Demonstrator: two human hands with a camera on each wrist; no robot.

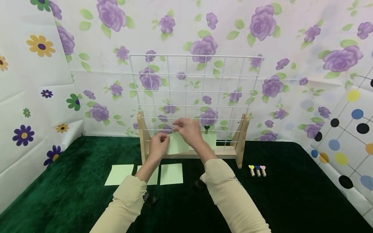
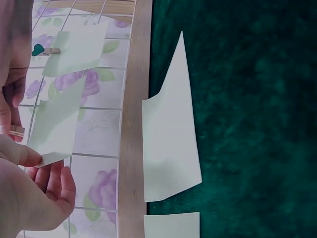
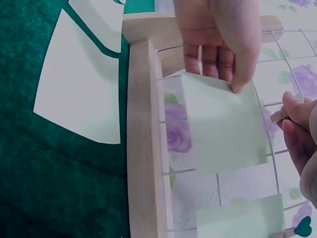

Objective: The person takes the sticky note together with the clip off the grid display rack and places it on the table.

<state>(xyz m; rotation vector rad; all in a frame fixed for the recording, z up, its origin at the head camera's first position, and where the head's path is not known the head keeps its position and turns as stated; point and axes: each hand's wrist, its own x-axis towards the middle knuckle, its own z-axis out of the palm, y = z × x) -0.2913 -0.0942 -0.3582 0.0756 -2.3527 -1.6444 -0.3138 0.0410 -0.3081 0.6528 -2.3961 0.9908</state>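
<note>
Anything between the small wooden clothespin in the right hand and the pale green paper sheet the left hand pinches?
Nothing visible: the right wrist view shows only a gap between the clothespin, pinched by the right hand, and the sheet in the left hand.

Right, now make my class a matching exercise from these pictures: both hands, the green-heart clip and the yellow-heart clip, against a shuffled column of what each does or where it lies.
1. Left hand
2. Right hand
3. Green-heart clip
4. Yellow-heart clip

A. Pinches a wooden clip
B. Lies on the green cloth
C. Pinches a paper sheet by its edge
D. Fastens another sheet to the wire grid

Pairs: 1-C, 2-A, 3-D, 4-B
</note>
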